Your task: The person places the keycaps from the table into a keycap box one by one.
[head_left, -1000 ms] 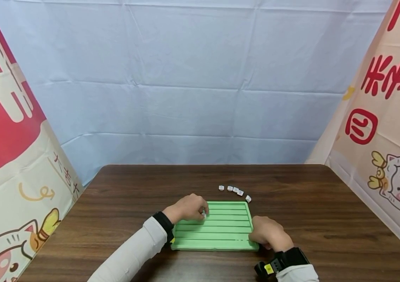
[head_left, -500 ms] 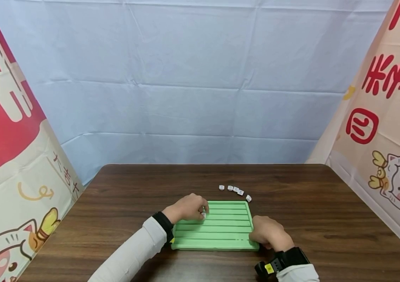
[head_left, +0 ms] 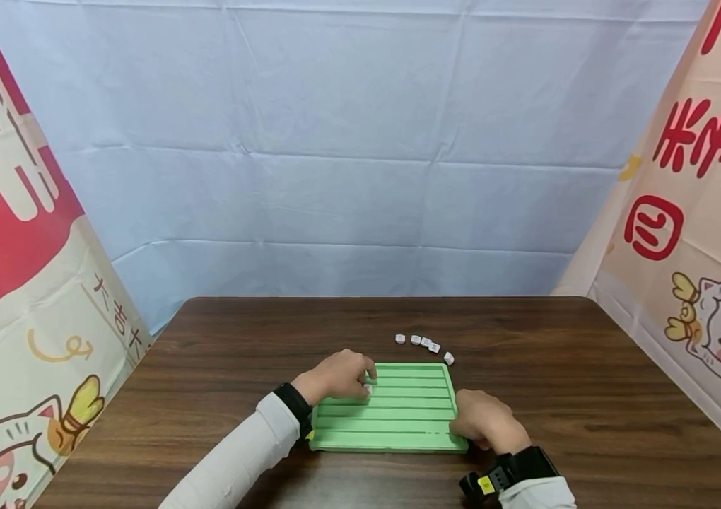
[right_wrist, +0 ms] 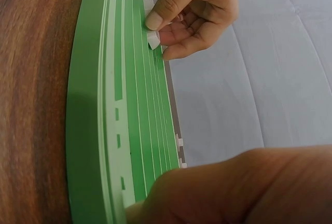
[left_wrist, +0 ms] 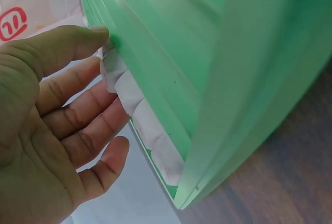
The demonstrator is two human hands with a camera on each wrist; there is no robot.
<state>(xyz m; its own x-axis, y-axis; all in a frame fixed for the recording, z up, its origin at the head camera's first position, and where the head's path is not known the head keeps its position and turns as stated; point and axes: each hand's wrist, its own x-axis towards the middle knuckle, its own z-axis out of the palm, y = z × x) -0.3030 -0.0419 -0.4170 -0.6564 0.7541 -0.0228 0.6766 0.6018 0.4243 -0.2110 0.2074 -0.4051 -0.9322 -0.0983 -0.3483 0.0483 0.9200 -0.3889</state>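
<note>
A green grooved tray [head_left: 399,417] lies on the brown table in front of me. My left hand [head_left: 341,375] is over its far left part and pinches a small white tile [right_wrist: 153,39] between thumb and fingers at a groove. In the left wrist view a short row of white tiles [left_wrist: 129,94] sits in that groove against my fingers [left_wrist: 78,110]. My right hand [head_left: 483,421] curls around the tray's near right corner [right_wrist: 104,130] and holds it. Several loose white tiles [head_left: 425,342] lie on the table just beyond the tray's far right corner.
The dark wooden table [head_left: 589,382] is walled in by a pale blue cloth [head_left: 348,141] at the back and printed banners at the left [head_left: 10,283] and right [head_left: 698,233]. Both wrists wear black bands.
</note>
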